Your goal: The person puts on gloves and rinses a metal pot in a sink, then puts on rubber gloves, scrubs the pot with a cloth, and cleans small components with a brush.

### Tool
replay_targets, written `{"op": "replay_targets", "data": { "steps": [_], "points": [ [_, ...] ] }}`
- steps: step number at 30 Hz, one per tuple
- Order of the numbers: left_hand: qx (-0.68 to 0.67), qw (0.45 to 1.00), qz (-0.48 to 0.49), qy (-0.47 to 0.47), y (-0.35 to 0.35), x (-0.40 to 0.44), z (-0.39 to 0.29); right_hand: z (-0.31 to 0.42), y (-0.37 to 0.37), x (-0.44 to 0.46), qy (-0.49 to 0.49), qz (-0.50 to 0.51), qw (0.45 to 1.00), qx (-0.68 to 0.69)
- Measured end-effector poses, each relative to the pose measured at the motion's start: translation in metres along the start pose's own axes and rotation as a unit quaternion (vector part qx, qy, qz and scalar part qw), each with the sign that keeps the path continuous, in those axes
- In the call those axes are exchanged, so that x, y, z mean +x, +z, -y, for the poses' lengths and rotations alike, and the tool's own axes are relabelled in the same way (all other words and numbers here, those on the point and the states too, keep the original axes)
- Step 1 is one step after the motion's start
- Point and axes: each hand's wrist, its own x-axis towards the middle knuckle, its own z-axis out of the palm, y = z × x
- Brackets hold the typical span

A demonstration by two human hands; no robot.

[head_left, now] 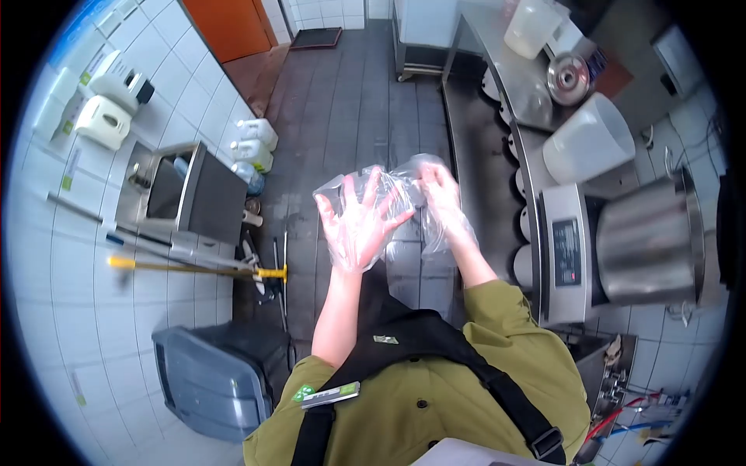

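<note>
My left hand (359,225) is raised in front of my body with its fingers spread wide. A clear, loose plastic glove (342,247) covers it down to the wrist. Close beside it on the right, my right hand (440,194) is also wrapped in thin clear plastic, which hangs loosely toward the wrist. The fingers of the right hand are bent together on the glove plastic next to the left hand's fingertips. Crumpled film bridges the gap between both hands; where one glove ends and the other begins is hard to see.
On the right are a steel counter (536,159), a white bucket (589,140) and a large steel pot (651,237). Along the left wall are a steel sink (211,194), white jugs (252,155), a yellow-handled pole (186,268) and a grey bin (210,384).
</note>
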Motion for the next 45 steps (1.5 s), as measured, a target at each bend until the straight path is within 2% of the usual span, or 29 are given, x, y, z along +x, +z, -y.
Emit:
{"op": "replay_targets", "data": {
  "steps": [1,2,4,5,6,7,8,10,11,14,16,18,22,25,26,27,28,30,31,32,34,35,38,39,42,44,45],
  "points": [
    [0.02,0.999,0.028,0.003,-0.012,0.031,-0.02,0.003,0.009,0.02,-0.102,-0.091,0.988,-0.068],
    [0.037,0.998,0.055,0.006,-0.016,0.061,-0.036,0.034,0.02,0.027,-0.126,-0.118,0.978,-0.117],
    [0.052,0.996,0.069,0.007,-0.011,0.121,-0.068,0.06,0.04,0.047,-0.209,-0.047,0.95,-0.226],
    [0.054,0.994,0.094,0.001,-0.014,0.149,-0.084,0.063,0.051,0.06,-0.299,-0.009,0.917,-0.265],
    [0.059,0.992,0.114,-0.008,-0.017,0.177,-0.1,0.074,0.066,0.074,-0.365,0.011,0.893,-0.263],
    [0.06,0.99,0.125,-0.02,-0.023,0.205,-0.116,0.082,0.078,0.088,-0.383,0.024,0.878,-0.286],
    [0.049,0.994,0.087,-0.032,-0.014,0.229,-0.125,0.094,0.092,0.103,-0.41,0.015,0.858,-0.308],
    [0.026,0.998,0.003,-0.053,-0.003,0.269,-0.14,0.104,0.118,0.141,-0.42,0.002,0.859,-0.293],
    [0.015,0.998,-0.021,-0.061,-0.003,0.289,-0.147,0.101,0.127,0.16,-0.402,0.009,0.865,-0.3],
    [-0.003,0.996,0.01,-0.087,-0.024,0.344,-0.177,0.079,0.149,0.226,-0.38,0.042,0.873,-0.303],
    [-0.011,0.993,0.064,-0.095,-0.04,0.382,-0.199,0.064,0.162,0.271,-0.398,0.076,0.871,-0.279],
    [-0.003,0.99,0.104,-0.094,-0.055,0.42,-0.22,0.056,0.175,0.314,-0.372,0.088,0.892,-0.241],
    [0.064,0.996,0.059,-0.028,-0.061,0.497,-0.253,0.051,0.192,0.407,-0.321,0.133,0.925,-0.156],
    [0.069,0.997,0.025,0.015,-0.071,0.572,-0.286,0.044,0.202,0.497,-0.299,0.209,0.92,-0.145],
    [0.072,0.997,0.01,0.026,-0.07,0.594,-0.296,0.055,0.199,0.524,-0.236,0.166,0.948,-0.136],
    [0.101,0.99,-0.081,0.063,-0.043,0.61,-0.3,0.072,0.195,0.549,-0.172,0.123,0.969,-0.13],
    [0.026,0.998,-0.006,0.053,-0.045,0.627,-0.316,0.086,0.195,0.575,-0.109,0.082,0.982,-0.127],
    [0.008,0.997,0.082,0.013,-0.036,0.652,-0.336,0.067,0.214,0.637,-0.076,0.032,0.997,-0.006],
    [0.005,0.999,0.053,0.01,-0.031,0.659,-0.338,0.063,0.22,0.665,-0.024,0.138,0.987,0.083],
    [0.002,1.0,0.029,0.005,-0.023,0.671,-0.341,0.058,0.237,0.688,0.009,0.12,0.984,0.132],
    [0.008,1.0,0.022,-0.008,-0.021,0.694,-0.354,0.055,0.254,0.739,0.024,0.112,0.978,0.177],
    [0.017,0.999,0.037,-0.017,-0.022,0.704,-0.362,0.066,0.26,0.751,0.03,0.051,0.982,0.177],
    [0.017,0.996,0.065,-0.053,-0.023,0.733,-0.382,0.081,0.282,0.769,-0.08,-0.023,0.979,0.186],
    [0.013,0.996,0.066,-0.065,-0.024,0.744,-0.387,0.086,0.283,0.773,-0.109,-0.055,0.983,0.14],
    [-0.016,0.989,0.088,-0.117,-0.026,0.772,-0.398,0.092,0.291,0.782,-0.125,-0.125,0.972,0.157],
    [-0.037,0.982,0.113,-0.148,-0.031,0.789,-0.4,0.087,0.288,0.795,-0.144,-0.171,0.969,0.106],
    [-0.061,0.983,0.074,-0.157,-0.022,0.795,-0.399,0.089,0.284,0.8,-0.149,-0.188,0.968,0.079]
  ]
}}
